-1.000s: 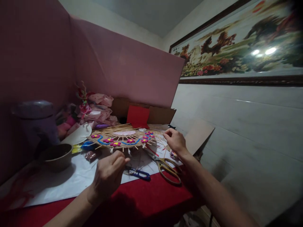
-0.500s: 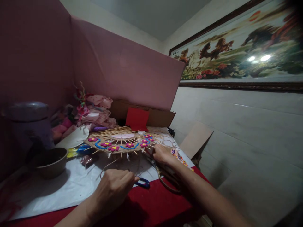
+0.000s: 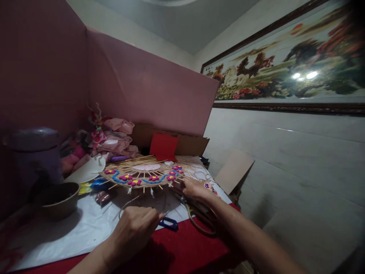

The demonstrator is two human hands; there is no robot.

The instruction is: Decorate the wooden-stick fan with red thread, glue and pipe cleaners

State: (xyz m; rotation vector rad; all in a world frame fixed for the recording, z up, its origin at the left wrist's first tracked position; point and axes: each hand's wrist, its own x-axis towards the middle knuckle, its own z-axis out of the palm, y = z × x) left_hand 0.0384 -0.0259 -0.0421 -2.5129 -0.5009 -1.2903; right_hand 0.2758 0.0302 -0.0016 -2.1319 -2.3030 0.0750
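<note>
A fan-shaped craft piece [image 3: 148, 183] made of thin sticks and a brown band lies on the white sheet. Pink-and-yellow flowers and a wavy blue line decorate the band. My left hand [image 3: 137, 227] is closed in a fist in front of it; what its fingers grip is hidden. Behind that hand curves a thin loop of cord [image 3: 121, 210]. A blue-handled tool [image 3: 170, 223] lies beside the fingers. My right hand [image 3: 194, 188] is closed at the right end of the band, its fingertips turned away. Below its wrist rest scissors [image 3: 196, 224] with gold-coloured handles.
On the left stand a dark bowl [image 3: 76, 196] and a purple lidded container [image 3: 35, 152]. Small packets [image 3: 102, 198] lie near the bowl. Behind are pink cloth [image 3: 116, 139], a red card [image 3: 163, 147] and cardboard [image 3: 191, 144]. A red cloth [image 3: 188, 247] covers the table's near edge.
The view has shifted slightly, so the scene sits a little lower and further left. Both hands stay closed in nearly the same places.
</note>
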